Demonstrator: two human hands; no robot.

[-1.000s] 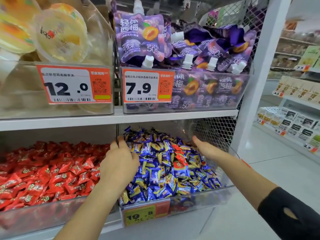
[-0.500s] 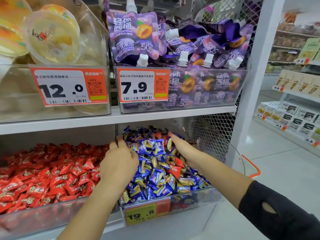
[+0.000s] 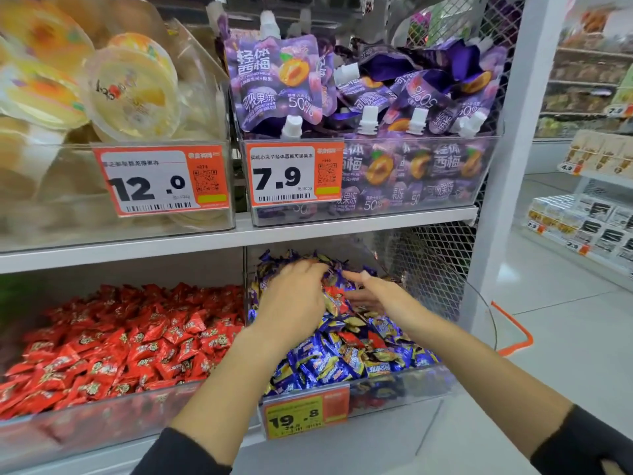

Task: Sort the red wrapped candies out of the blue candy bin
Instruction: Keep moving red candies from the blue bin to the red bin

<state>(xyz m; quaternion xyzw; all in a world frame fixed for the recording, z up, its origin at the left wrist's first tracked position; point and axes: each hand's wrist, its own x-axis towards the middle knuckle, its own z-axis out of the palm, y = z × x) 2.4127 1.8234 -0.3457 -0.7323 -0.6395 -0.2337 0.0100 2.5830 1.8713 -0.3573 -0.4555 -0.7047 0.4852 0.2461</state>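
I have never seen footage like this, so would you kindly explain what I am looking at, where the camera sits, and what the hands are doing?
There is no machine here. The single picture comes from a camera worn on a person's head, looking forward and down at a shop shelf. The left hand and right hand both reach into the clear bin of blue candies on the lower shelf, where a few red candies lie mixed in. Whether either hand holds one is not clear: the picture is blurred there. Left of it is the bin of red candies. Above sit jelly cups and purple pouches.
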